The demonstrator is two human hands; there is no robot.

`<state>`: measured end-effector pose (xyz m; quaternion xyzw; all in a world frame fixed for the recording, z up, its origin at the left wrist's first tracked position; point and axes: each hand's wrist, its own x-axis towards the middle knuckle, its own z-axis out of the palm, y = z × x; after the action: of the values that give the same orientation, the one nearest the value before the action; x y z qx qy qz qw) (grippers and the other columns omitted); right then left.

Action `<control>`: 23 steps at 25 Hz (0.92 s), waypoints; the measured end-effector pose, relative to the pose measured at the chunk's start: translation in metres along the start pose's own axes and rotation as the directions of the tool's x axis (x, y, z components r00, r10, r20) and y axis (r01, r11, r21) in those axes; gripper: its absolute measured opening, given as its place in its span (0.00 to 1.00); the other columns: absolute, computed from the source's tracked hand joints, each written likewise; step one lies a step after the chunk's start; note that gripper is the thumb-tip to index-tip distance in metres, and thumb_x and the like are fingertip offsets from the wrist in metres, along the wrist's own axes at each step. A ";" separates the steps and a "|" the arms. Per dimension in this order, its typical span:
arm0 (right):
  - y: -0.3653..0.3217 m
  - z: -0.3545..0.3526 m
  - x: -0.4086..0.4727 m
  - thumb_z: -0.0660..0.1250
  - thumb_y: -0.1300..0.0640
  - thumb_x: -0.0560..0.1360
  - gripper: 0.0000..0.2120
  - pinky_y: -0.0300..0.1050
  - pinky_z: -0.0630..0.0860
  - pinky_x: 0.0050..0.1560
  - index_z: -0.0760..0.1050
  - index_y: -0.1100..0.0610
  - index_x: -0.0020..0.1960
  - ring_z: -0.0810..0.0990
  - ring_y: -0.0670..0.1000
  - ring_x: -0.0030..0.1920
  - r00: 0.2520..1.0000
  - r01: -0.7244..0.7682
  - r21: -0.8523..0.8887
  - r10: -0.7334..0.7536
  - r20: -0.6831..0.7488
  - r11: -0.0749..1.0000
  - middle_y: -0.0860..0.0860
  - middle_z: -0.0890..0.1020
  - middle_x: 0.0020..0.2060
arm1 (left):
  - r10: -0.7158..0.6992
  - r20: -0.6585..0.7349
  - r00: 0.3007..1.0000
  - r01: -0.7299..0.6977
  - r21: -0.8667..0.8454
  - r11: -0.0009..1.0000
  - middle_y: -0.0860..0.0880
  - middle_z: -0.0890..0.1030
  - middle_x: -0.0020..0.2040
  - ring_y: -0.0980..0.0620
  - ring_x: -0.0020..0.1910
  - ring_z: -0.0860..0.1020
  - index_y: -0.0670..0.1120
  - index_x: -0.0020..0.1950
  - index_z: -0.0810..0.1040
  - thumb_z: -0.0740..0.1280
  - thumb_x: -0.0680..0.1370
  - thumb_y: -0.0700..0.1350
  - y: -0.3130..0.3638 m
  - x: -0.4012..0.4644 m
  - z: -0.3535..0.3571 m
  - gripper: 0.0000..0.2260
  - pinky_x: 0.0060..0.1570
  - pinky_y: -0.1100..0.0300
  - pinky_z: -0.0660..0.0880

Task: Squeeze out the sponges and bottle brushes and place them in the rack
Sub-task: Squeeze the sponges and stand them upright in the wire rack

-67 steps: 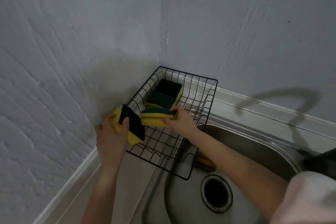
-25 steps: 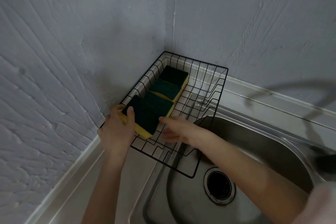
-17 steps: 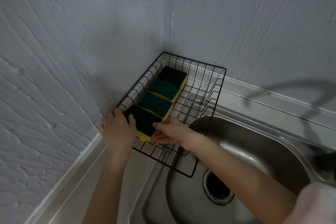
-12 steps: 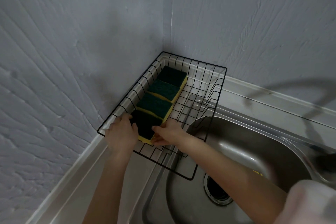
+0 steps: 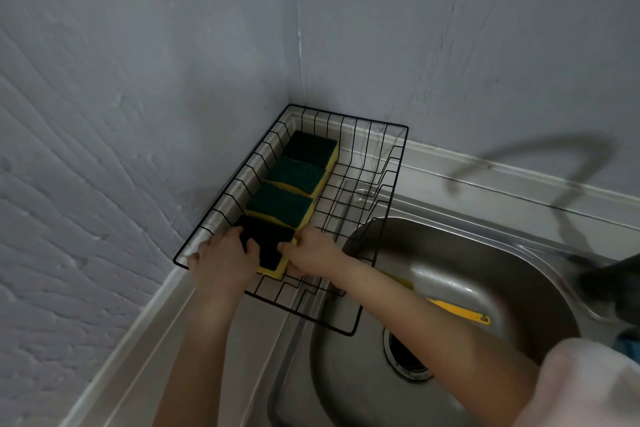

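Head view, looking down into the corner where two pale walls meet. A black wire rack [image 5: 367, 163] sits in that corner, its near right end overhanging the steel sink [image 5: 450, 274]. Four sponges lie in a row along the rack's left side, green scouring faces up, yellow foam showing at their edges. The far sponge [image 5: 313, 147] sits nearest the corner, then the second sponge [image 5: 298, 175] overlapping it slightly, then the third sponge [image 5: 280, 204], and closest to the camera the nearest sponge [image 5: 268, 246].

Both hands are on that nearest sponge. The left hand [image 5: 221, 258] is curled over its left edge, thumb lying across the dark top, fingers wrapped down the outer side by the rack's rim. The right hand [image 5: 311, 255] pinches the right edge, fingertips at the yellow foam, thumb on the green face. The sponge lies flat inside the rack, touching the third one.

Down in the sink basin, a yellow handle [image 5: 457, 310] of a bottle brush pokes out from behind the right forearm; its head is hidden by the arm. The round drain [image 5: 408, 354] sits in the basin floor. A pale sleeve [image 5: 588, 388] fills the lower right corner. A curved shadow falls on the right wall.
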<state>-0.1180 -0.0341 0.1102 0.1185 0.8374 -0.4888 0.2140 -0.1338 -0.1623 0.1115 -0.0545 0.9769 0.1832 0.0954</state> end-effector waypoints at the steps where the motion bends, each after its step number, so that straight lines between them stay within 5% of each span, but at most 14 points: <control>1: -0.002 -0.005 -0.006 0.59 0.56 0.77 0.18 0.44 0.75 0.38 0.68 0.67 0.61 0.77 0.57 0.46 1.000 0.020 -0.039 -0.021 -0.009 0.999 0.63 0.79 0.50 | 0.023 -0.006 1.000 -0.023 -0.006 1.000 0.42 0.71 0.69 0.40 0.66 0.69 0.46 0.69 0.67 0.57 0.78 0.48 0.003 -0.003 -0.002 0.19 0.65 0.47 0.63; 3: -0.003 -0.013 -0.020 0.59 0.57 0.77 0.20 0.42 0.72 0.43 0.65 0.64 0.66 0.75 0.55 0.50 0.993 0.088 -0.124 -0.097 -0.067 0.988 0.60 0.77 0.52 | 0.071 -0.023 0.997 -0.072 -0.028 0.997 0.42 0.70 0.69 0.41 0.66 0.69 0.45 0.69 0.66 0.57 0.78 0.47 0.009 -0.014 -0.006 0.20 0.65 0.47 0.65; 6: 0.002 -0.023 -0.045 0.60 0.58 0.76 0.24 0.48 0.69 0.64 0.61 0.59 0.71 0.70 0.56 0.65 0.949 0.206 -0.248 -0.255 -0.184 0.946 0.58 0.72 0.64 | 0.171 -0.036 0.985 -0.173 -0.080 0.982 0.42 0.72 0.68 0.42 0.65 0.70 0.44 0.69 0.66 0.58 0.78 0.46 0.019 -0.034 -0.011 0.20 0.65 0.46 0.67; 9: 0.016 -0.033 -0.078 0.61 0.57 0.75 0.28 0.52 0.60 0.73 0.57 0.57 0.73 0.62 0.57 0.71 0.899 0.188 -0.403 -0.322 -0.297 0.896 0.58 0.66 0.70 | 0.299 -0.041 0.954 -0.301 -0.108 0.947 0.42 0.69 0.71 0.43 0.69 0.67 0.44 0.71 0.63 0.60 0.77 0.47 0.029 -0.058 -0.011 0.23 0.66 0.45 0.66; 14: 0.059 -0.046 -0.134 0.62 0.53 0.74 0.31 0.51 0.51 0.76 0.53 0.54 0.74 0.55 0.54 0.75 0.860 0.038 -0.483 -0.274 -0.430 0.875 0.52 0.59 0.75 | 0.480 -0.004 0.877 -0.479 -0.072 0.875 0.44 0.60 0.75 0.45 0.74 0.59 0.47 0.74 0.55 0.61 0.77 0.49 0.055 -0.109 0.001 0.28 0.72 0.46 0.60; 23: 0.159 -0.061 -0.226 0.61 0.50 0.76 0.31 0.53 0.48 0.75 0.52 0.52 0.75 0.51 0.55 0.76 0.824 -0.165 -0.315 -0.044 -0.564 0.935 0.53 0.57 0.76 | 0.604 0.180 0.776 -0.612 -0.015 0.791 0.46 0.55 0.77 0.46 0.76 0.53 0.50 0.74 0.52 0.57 0.79 0.51 0.094 -0.188 0.036 0.26 0.74 0.48 0.52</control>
<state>0.1313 0.0997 0.1212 0.2441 0.9320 -0.2677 -0.0090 0.0420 -0.0484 0.1496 0.2822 0.9336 0.1866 0.1179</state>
